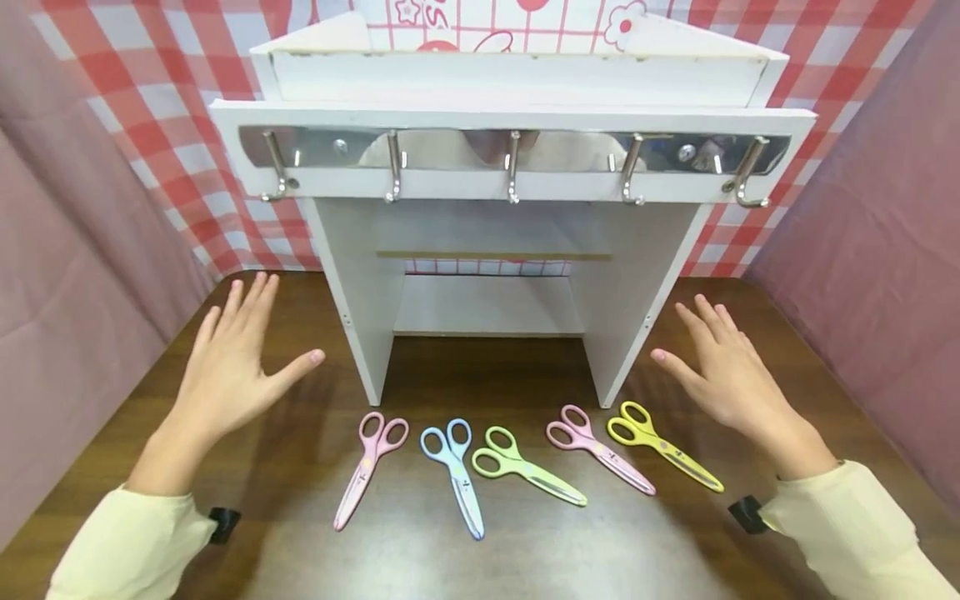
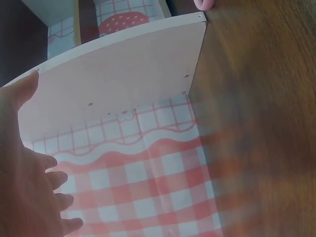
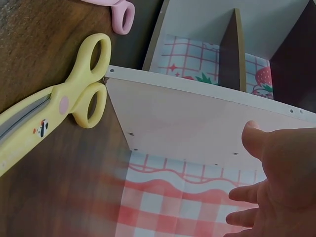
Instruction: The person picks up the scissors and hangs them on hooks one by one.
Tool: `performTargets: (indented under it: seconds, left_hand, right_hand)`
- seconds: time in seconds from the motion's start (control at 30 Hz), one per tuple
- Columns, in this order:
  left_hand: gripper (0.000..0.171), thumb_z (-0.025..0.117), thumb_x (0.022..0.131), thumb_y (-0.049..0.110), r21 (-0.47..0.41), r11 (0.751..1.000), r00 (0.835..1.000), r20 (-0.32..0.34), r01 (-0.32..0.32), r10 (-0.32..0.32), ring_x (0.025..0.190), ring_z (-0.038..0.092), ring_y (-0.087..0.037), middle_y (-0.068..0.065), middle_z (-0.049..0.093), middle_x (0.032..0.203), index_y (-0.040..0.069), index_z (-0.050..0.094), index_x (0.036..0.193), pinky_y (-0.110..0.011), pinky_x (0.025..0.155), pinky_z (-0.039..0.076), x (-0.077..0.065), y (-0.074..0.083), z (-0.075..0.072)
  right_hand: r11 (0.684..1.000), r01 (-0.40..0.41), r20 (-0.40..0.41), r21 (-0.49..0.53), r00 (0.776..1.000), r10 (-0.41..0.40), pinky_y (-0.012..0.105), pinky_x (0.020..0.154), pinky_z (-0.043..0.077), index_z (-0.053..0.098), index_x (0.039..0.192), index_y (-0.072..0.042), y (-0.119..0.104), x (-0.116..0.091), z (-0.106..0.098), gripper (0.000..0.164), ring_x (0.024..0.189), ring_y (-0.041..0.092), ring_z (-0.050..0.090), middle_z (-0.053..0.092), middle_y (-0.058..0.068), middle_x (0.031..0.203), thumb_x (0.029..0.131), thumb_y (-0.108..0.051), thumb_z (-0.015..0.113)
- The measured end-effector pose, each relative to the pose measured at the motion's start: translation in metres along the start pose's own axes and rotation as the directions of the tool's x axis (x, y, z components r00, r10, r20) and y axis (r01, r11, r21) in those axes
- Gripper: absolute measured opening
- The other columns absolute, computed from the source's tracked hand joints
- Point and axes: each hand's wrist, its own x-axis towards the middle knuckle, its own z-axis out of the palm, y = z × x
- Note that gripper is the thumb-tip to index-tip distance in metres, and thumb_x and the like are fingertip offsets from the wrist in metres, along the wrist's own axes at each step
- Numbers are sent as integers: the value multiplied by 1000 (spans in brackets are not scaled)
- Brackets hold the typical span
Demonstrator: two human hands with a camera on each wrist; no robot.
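My left hand (image 1: 228,367) is held out left of the white shelf unit, fingers straight and thumb spread, holding nothing. On the other side my right hand (image 1: 723,371) is spread likewise, nearest to the yellow scissors (image 1: 663,446). Several scissors lie in a row on the table before the unit: a pink pair (image 1: 367,467) at left, a light blue pair (image 1: 456,475), a green pair (image 1: 528,468) and a second pink pair (image 1: 600,450). In the right wrist view the yellow scissors' handles (image 3: 89,74) lie by the unit's front corner.
The white shelf unit (image 1: 637,275) stands at the back middle. Across its top front runs a metal strip with several hooks (image 1: 513,167). A red checked cloth (image 1: 187,108) hangs behind, and pink cloths (image 1: 862,183) hang at both sides of the brown wooden table (image 1: 300,542).
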Motion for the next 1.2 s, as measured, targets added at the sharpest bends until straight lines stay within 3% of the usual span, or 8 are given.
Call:
performTargets:
  seconds: [0.3,0.47,0.73,0.93,1.03,1.2]
  left_hand:
    - [99,54,86,61,-19,1000,1000,6,-8,8,150,7,-40,-12,9,163,14,3,156,-65,122,10,-1,7,2]
    - [99,57,85,60,-44,999,1000,13,2,-1,150,9,-39,-12,10,164,17,2,156,-64,122,12,2,15,2]
    - [103,68,81,51,-170,985,999,-44,-33,26,148,21,-38,-13,17,162,16,5,156,-61,120,23,14,30,2]
    - [98,72,84,33,-358,932,995,-100,-55,21,143,32,-40,-16,28,158,18,7,156,-62,117,31,27,43,5]
    - [90,70,85,23,-439,896,991,-131,-67,9,138,40,-40,-21,38,152,14,14,154,-58,116,35,34,47,9]
    - [70,66,88,17,-538,842,992,-127,-51,-21,129,52,-37,-24,55,137,9,30,147,-51,112,45,40,55,16]
  right_hand:
    - [1000,-9,1,-11,1000,9,77,112,14,20,152,-2,0,-1,-2,79,146,50,5,10,28,159,96,-51,46]
    - [1000,-8,14,-18,1000,8,78,110,15,22,151,-1,-1,-2,-3,79,145,51,7,14,30,158,96,-51,47]
    - [999,5,58,-35,998,-3,77,109,19,25,150,1,-4,-4,-3,80,143,53,13,20,33,155,95,-52,49]
    - [998,33,70,-52,997,-29,71,112,23,28,148,4,-3,-6,-1,79,139,56,19,24,34,152,95,-51,50]
    - [998,34,98,-59,995,-28,69,114,23,29,147,4,-2,-8,0,78,138,57,20,25,35,152,95,-51,49]
    - [995,26,136,-94,991,-13,69,112,25,31,146,3,2,-13,1,77,137,56,24,28,34,151,95,-53,47]
